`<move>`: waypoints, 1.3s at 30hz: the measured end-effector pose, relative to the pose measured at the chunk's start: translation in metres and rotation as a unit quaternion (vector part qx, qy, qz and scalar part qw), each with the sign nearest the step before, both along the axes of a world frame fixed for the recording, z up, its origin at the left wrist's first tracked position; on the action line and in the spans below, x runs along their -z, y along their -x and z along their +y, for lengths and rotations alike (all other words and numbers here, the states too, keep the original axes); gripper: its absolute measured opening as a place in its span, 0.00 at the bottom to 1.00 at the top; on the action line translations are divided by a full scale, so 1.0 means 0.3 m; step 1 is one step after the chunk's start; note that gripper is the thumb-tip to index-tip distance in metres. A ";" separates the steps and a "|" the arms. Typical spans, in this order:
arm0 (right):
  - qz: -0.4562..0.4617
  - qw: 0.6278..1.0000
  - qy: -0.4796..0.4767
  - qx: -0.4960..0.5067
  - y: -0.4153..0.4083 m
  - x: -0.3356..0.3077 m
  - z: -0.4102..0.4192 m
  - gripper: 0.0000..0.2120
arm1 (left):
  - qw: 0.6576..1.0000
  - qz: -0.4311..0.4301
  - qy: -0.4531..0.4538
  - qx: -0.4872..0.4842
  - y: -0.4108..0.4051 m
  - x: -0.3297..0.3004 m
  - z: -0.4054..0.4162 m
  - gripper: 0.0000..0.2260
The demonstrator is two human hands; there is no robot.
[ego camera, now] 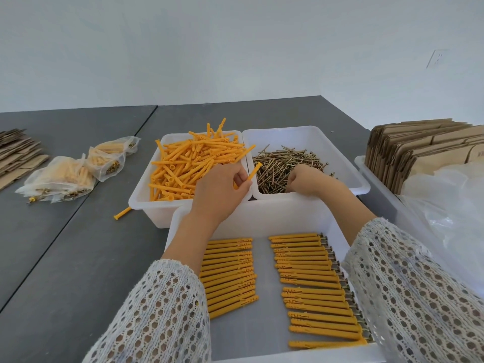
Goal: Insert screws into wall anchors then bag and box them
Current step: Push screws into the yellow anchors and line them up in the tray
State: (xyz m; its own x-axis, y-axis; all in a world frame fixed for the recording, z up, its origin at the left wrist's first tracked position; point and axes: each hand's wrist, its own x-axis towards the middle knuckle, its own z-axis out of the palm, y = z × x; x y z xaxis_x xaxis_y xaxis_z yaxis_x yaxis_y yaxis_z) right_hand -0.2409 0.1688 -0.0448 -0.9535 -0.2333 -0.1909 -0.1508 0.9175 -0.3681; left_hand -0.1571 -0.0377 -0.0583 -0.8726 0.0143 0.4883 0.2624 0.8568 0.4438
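Observation:
My left hand (222, 189) pinches one yellow wall anchor (254, 171) over the seam between two white bins. The left bin (142, 200) is heaped with loose yellow anchors (193, 161). The right bin (303, 134) holds a pile of brass screws (282, 163). My right hand (309, 179) is down in the screw pile with its fingers curled; whether it holds a screw is hidden. In the near white tray (262, 213) lie two neat rows of anchors with screws in them (311, 284).
Filled clear bags of anchors (65, 176) lie on the grey table at left, with flat cardboard (15, 155) beyond. One stray anchor (122, 213) lies beside the left bin. At right a bin holds flattened boxes (419, 150) and clear plastic bags (450, 205).

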 end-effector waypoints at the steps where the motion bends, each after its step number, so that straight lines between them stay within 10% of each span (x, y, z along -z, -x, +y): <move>1: 0.009 1.000 0.019 -0.008 -0.007 0.003 0.005 0.07 | 1.000 0.000 0.000 0.001 0.002 0.001 0.000 0.03; 15: 0.302 0.939 0.137 -0.094 -0.069 0.001 -0.036 0.11 | 1.000 -0.015 -0.014 0.014 -0.007 -0.006 0.000 0.04; 39: 0.340 0.931 0.057 -0.120 -0.090 -0.015 -0.055 0.13 | 1.000 -0.015 0.007 -0.003 -0.003 -0.003 -0.004 0.02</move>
